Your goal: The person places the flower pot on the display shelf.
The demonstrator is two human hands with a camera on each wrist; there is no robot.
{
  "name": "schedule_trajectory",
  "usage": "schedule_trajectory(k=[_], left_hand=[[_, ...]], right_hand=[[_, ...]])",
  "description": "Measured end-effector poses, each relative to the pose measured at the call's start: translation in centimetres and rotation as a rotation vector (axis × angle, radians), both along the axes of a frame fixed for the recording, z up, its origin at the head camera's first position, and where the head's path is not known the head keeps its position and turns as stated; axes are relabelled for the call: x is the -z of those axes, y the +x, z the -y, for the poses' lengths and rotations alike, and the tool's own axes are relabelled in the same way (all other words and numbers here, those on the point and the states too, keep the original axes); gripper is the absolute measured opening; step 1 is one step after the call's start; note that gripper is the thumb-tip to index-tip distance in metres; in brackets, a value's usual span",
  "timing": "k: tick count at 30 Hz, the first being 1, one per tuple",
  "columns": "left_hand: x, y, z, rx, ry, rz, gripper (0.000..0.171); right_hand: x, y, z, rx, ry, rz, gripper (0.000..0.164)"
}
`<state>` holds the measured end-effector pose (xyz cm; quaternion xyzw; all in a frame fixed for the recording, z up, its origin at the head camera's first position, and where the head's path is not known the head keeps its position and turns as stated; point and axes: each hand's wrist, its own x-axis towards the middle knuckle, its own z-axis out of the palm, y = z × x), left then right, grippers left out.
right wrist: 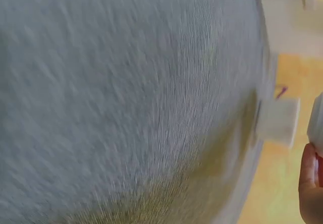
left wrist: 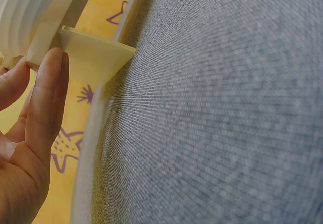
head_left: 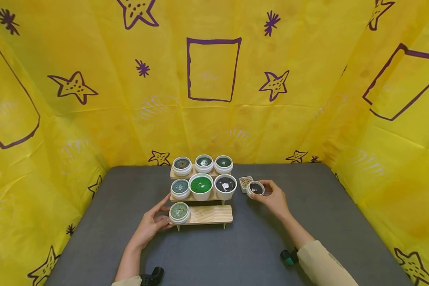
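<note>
A three-step wooden stand (head_left: pixel 211 214) bears several white cups with green, grey-green and dark contents. My left hand (head_left: pixel 151 227) is at the left end of its lowest step, beside a cup with pale green contents (head_left: pixel 179 212). In the left wrist view the thumb and fingers pinch the end of the wooden board (left wrist: pixel 45 37). To the right of the stand, my right hand (head_left: pixel 277 201) grips a small white round cup (head_left: pixel 256 188) with dark contents, raised off the table. Just behind it stands a small square white container (head_left: pixel 245 182) of beige bits.
A dark grey cloth covers the table (head_left: pixel 264 246). Yellow curtains (head_left: pixel 214 131) with purple drawings enclose it at the back and sides. The middle step holds a bright green cup (head_left: pixel 201 186) and a dark one (head_left: pixel 225 186); three cups stand on the top step.
</note>
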<state>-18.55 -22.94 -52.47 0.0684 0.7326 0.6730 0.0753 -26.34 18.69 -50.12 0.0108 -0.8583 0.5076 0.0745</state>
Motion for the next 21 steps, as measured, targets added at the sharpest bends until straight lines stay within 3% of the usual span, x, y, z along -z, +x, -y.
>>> schedule_trajectory(k=[10,21], left_hand=[[0.0,-0.1,0.1,0.004,-0.005,0.002,0.078],[0.0,0.0,0.1,-0.004,-0.019,0.009,0.077]], right_hand=[[-0.6,3.0,2.6,-0.151,-0.032,-0.013,0.056],[0.0,4.5,4.4,-0.180,-0.067,-0.001,0.055]])
